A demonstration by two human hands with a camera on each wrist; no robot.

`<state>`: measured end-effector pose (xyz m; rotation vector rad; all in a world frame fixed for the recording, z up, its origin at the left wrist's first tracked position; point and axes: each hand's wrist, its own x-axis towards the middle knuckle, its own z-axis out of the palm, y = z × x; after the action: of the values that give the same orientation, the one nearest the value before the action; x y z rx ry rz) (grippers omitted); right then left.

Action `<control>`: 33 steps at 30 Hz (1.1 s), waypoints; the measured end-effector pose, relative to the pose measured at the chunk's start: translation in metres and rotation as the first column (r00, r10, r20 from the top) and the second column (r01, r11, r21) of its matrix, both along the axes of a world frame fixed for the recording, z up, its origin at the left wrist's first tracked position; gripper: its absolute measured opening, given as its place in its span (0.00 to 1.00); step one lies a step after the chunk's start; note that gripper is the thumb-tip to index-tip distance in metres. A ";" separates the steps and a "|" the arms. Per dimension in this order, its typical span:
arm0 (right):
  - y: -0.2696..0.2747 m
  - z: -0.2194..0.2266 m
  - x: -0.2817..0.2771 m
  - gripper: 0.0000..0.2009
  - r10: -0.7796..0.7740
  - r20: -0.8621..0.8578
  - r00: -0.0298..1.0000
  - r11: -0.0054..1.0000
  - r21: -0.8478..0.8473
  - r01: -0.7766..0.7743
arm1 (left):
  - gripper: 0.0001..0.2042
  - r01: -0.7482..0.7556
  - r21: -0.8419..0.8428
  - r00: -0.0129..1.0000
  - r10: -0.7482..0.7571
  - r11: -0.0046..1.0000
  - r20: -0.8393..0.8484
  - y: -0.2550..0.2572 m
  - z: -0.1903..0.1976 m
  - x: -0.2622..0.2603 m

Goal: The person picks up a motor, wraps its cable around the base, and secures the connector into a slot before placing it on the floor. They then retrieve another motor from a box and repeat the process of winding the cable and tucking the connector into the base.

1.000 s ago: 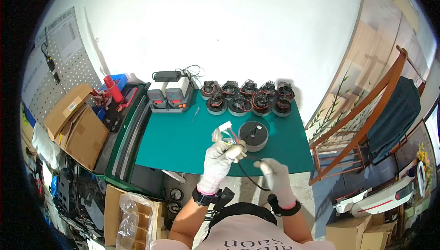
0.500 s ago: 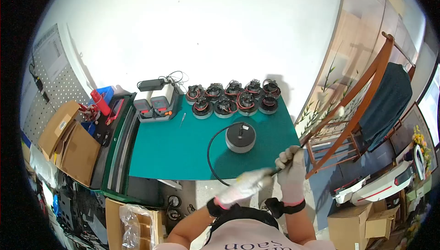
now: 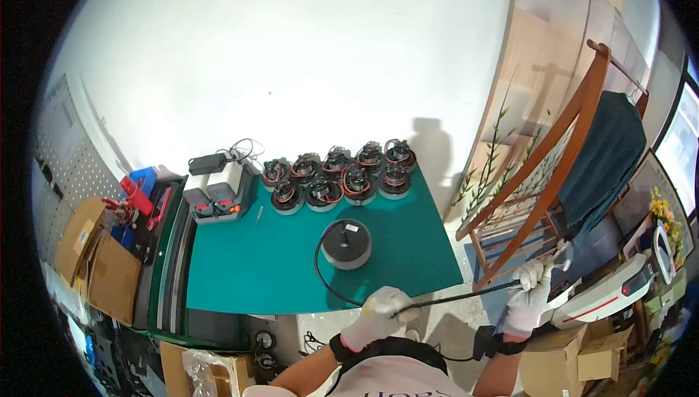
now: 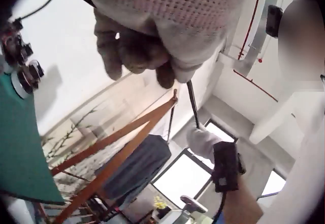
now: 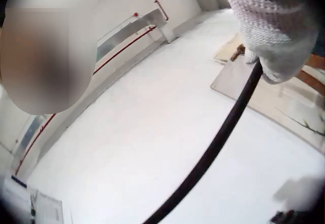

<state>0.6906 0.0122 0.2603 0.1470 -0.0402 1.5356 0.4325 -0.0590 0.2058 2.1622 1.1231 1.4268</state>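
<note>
A black cable (image 3: 462,297) stretches between both gloved hands. It runs back in a curve to a round grey-and-black wheel motor (image 3: 346,245) on the green table (image 3: 240,273). My left hand (image 3: 378,318) grips the cable just off the table's front edge, and in the left wrist view its fingers (image 4: 134,56) curl around it. Out to the right, my right hand (image 3: 530,295) holds the cable near its far end, where a whitish connector (image 3: 563,257) sticks out beyond the fingers. In the right wrist view the cable (image 5: 210,147) enters the gloved fist.
Several smaller black round units with red wires (image 3: 322,191) stand in two rows at the back. A grey battery charger (image 3: 218,189) is at the back left, with a thin screwdriver (image 3: 258,216) beside it. A wooden rack (image 3: 542,171) stands right of the table.
The right hand has moved out to the right with the cable's end, and the left hand has slid back along the cable. The cable is now pulled straight between them. The head view has shifted.
</note>
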 end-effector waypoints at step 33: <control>0.107 -0.017 0.048 0.16 -0.187 0.479 0.858 0.969 0.235 0.080 | 0.09 -0.209 -0.206 0.974 0.222 0.956 0.042 0.111 0.050 0.055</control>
<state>0.7381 0.1195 0.2438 -0.0923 -0.6155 1.3909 0.4870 0.0517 0.2562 1.8887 1.4490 1.3918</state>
